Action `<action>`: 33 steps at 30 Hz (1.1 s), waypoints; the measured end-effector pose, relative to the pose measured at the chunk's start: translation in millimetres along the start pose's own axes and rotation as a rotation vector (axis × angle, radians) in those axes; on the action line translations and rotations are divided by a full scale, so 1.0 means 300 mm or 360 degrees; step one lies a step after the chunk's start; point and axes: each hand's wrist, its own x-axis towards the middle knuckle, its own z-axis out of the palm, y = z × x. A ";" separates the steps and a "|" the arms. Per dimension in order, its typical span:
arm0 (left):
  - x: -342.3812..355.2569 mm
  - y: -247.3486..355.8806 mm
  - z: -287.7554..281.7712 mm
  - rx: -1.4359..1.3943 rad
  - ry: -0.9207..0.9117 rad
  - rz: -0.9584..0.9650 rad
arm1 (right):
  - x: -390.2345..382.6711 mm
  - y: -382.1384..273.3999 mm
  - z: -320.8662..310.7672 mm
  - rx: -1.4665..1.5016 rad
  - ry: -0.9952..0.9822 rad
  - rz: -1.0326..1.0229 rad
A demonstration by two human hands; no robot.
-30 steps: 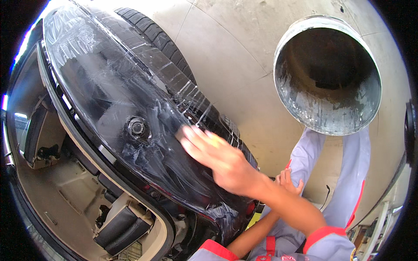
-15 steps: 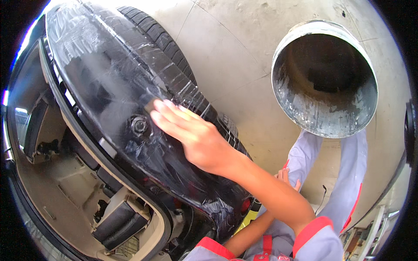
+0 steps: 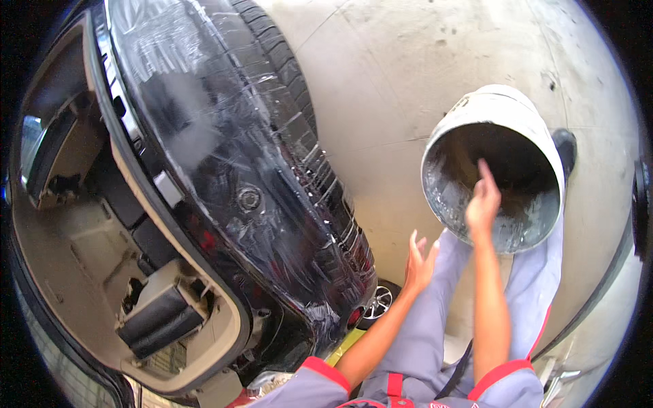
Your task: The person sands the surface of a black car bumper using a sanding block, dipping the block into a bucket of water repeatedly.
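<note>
My right hand (image 3: 484,204) is at the near rim of a large bucket (image 3: 493,102), its index finger stretched over the opening. The other fingers are partly hidden, and I see nothing held. The bucket is pale outside and dark and stained inside. My left hand (image 3: 420,264) is raised beside my knee, thumb and fingers apart, holding nothing. To the left of both hands lies a black car body panel (image 3: 224,163), streaked with whitish smears, with a round fitting (image 3: 249,198) on it. Neither hand touches the panel.
A black tyre (image 3: 289,75) lies along the panel's far right side. Left of the panel, the beige car interior (image 3: 75,238) shows through an opening. A spoked wheel (image 3: 378,302) is low near my left forearm. Pale tiled floor (image 3: 381,88) runs behind the bucket.
My right hand has left the black panel and swung right to the bucket; the small piece under its fingers is no longer visible. My left hand has come up from my leg, fingers spread.
</note>
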 end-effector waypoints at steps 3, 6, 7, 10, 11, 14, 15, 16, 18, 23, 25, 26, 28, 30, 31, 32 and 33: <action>0.162 0.043 0.096 -0.0497 0.0002 -0.0116 | 0.340 0.384 -0.083 -0.0435 -0.0064 0.0508; 0.229 0.022 0.173 -0.1156 -0.0480 -0.0470 | 0.559 0.701 -0.199 -0.1000 -0.0160 0.0483; 0.236 0.015 0.202 -0.1209 -0.0425 -0.0440 | 0.596 0.771 -0.230 -0.0902 -0.0115 0.0623; 0.252 0.002 0.260 -0.1366 -0.0270 -0.0311 | 0.633 0.875 -0.266 -0.0775 -0.0081 0.0775; 0.240 0.008 0.278 -0.1320 -0.0080 -0.0434 | 0.631 0.880 -0.262 -0.0740 -0.0102 0.0809; 0.236 0.058 0.262 -0.0941 0.0003 -0.0081 | 0.612 0.836 -0.232 -0.0659 -0.0221 0.0913; 0.238 0.085 0.242 -0.0841 -0.0007 -0.0111 | 0.604 0.805 -0.218 -0.0630 -0.0242 0.0924; 0.244 0.117 0.219 -0.0748 -0.0001 -0.0183 | 0.595 0.768 -0.203 -0.0610 -0.0250 0.0928; 0.267 0.199 0.173 -0.0575 0.0023 -0.0116 | 0.581 0.682 -0.171 -0.0560 -0.0179 0.0880; 0.465 0.535 0.004 -0.0271 0.0037 0.0850 | 0.610 0.462 -0.043 -0.0311 0.0275 0.0478; 0.557 0.700 -0.028 -0.0217 0.0064 0.1118 | 0.657 0.397 0.026 -0.0208 0.0519 0.0343; 0.604 0.781 -0.037 -0.0203 0.0069 0.1237 | 0.686 0.368 0.057 -0.0221 0.0560 0.0173; 0.682 0.919 -0.054 0.0042 0.0072 0.1121 | 0.742 0.308 0.108 -0.0099 0.0642 0.0258; 0.698 0.984 -0.063 0.0148 0.0133 0.1114 | 0.780 0.232 0.138 -0.0096 0.0482 0.0323; 0.705 1.003 -0.061 0.0135 0.0187 0.1172 | 0.786 0.183 0.146 -0.0129 0.0302 0.0395; 0.709 1.011 -0.063 0.0121 0.0236 0.1228 | 0.783 0.126 0.151 -0.0166 0.0124 0.0469; 0.714 1.014 -0.061 0.0097 0.0275 0.1267 | 0.766 0.061 0.153 -0.0214 -0.0049 0.0540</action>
